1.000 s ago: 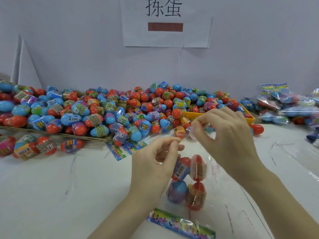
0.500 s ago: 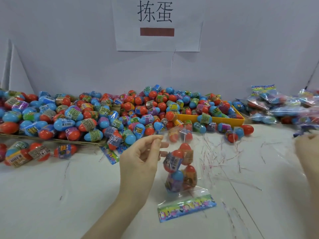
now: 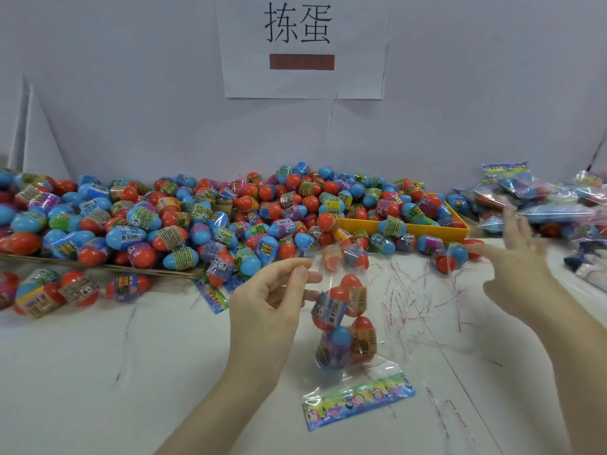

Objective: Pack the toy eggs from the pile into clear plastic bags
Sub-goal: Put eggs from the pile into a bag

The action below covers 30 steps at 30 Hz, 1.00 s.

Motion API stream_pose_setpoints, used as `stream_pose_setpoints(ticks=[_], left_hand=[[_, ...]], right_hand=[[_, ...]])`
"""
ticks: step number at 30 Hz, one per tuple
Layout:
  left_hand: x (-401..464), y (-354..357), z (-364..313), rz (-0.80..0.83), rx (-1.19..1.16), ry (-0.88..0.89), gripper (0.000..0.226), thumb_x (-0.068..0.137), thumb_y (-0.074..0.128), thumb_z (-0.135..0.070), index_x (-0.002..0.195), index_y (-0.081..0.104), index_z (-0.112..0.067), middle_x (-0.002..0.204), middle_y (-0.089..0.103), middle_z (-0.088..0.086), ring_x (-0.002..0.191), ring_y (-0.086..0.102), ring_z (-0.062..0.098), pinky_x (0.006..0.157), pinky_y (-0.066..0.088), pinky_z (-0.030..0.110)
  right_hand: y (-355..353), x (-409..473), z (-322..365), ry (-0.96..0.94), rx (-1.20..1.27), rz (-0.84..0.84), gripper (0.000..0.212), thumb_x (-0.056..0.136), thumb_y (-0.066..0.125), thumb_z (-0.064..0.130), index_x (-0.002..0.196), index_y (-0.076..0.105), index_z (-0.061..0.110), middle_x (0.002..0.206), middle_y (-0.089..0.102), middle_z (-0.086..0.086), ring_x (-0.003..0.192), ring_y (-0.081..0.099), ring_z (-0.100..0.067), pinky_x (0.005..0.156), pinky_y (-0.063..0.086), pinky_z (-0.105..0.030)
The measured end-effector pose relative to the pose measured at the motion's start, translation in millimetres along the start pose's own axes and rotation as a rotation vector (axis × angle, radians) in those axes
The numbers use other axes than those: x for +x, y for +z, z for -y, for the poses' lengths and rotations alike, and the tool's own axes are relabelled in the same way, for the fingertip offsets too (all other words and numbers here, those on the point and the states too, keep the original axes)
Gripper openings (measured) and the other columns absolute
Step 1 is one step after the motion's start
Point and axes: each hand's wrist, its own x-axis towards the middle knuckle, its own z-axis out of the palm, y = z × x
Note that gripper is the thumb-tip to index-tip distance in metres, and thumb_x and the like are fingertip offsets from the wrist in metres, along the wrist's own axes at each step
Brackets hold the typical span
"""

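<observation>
Four toy eggs [image 3: 345,326] sit inside the clear plastic bag [image 3: 356,323], stacked two over two, and the bag hangs from the left hand [image 3: 272,300], which pinches its top left corner between thumb and fingertips. The bag's colourful printed strip [image 3: 358,400] lies flat on the white table [image 3: 98,372] at the near end. Out to the right, the right hand [image 3: 519,264] is spread wide, fingers straight and blurred, holding nothing, just above the table surface and apart from the bag. Behind both hands, along the far edge, the pile of toy eggs [image 3: 197,221] spills across in red and blue, some of it heaped in a yellow tray [image 3: 427,228] right of centre. A few loose eggs lie on the table at the near left. Far right, a heap of filled bags [image 3: 542,205] rests against the wall. Overhead on that wall, a paper sign [image 3: 302,44] carries two large characters and a dark red bar.
</observation>
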Motion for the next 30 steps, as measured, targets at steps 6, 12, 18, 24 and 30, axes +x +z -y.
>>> stream_pose_setpoints(ticks=[6,12,18,24,30], left_hand=[[0.5,-1.3,-0.4,0.014,-0.005,0.001,0.026,0.088,0.054,-0.001,0.08,0.064,-0.024,0.069,0.071,-0.017,0.058,0.066,0.004,0.055,0.048,0.011],[6.8,-3.8,-1.1,0.002,-0.075,-0.032,0.027,0.088,0.052,0.0,0.079,0.063,-0.021,0.065,0.07,-0.014,0.055,0.064,0.002,0.053,0.047,0.01],[8.4,-6.4,-0.3,0.025,-0.068,-0.034,0.027,0.088,0.052,0.001,0.078,0.063,-0.022,0.064,0.07,-0.013,0.054,0.063,0.004,0.054,0.047,0.011],[9.9,-7.8,-0.2,0.034,-0.073,-0.049,0.026,0.089,0.052,-0.001,0.078,0.063,-0.022,0.064,0.07,-0.014,0.054,0.064,0.003,0.054,0.047,0.011],[10.1,-7.8,-0.6,0.061,-0.095,-0.077,0.024,0.089,0.051,-0.001,0.079,0.063,-0.02,0.063,0.07,-0.012,0.054,0.063,0.002,0.055,0.047,0.011]], right_hand=[[6.7,-11.2,22.4,-0.343,0.28,-0.416,0.071,0.065,0.059,-0.014,0.123,0.057,0.027,0.138,0.046,-0.006,0.13,0.04,-0.029,0.102,0.023,-0.062],[14.0,-28.3,59.9,-0.525,0.291,-0.353,0.031,0.08,0.045,0.007,0.054,0.062,0.013,0.048,0.05,0.004,0.053,0.048,-0.015,0.056,0.041,-0.026],[26.8,-25.5,59.6,-0.388,-0.163,-0.201,0.089,0.075,-0.019,0.069,0.146,0.016,0.029,0.149,-0.025,0.001,0.135,-0.03,-0.017,0.096,-0.032,-0.048],[16.3,-27.3,66.0,-0.478,0.128,-0.533,0.08,0.047,0.07,-0.025,0.122,0.057,-0.001,0.135,0.048,-0.021,0.124,0.045,-0.041,0.1,0.031,-0.048],[16.7,-29.1,60.0,-0.624,0.093,-0.542,0.038,0.031,0.085,-0.014,0.05,0.066,0.012,0.064,0.061,-0.003,0.068,0.053,-0.033,0.067,0.018,-0.032]])
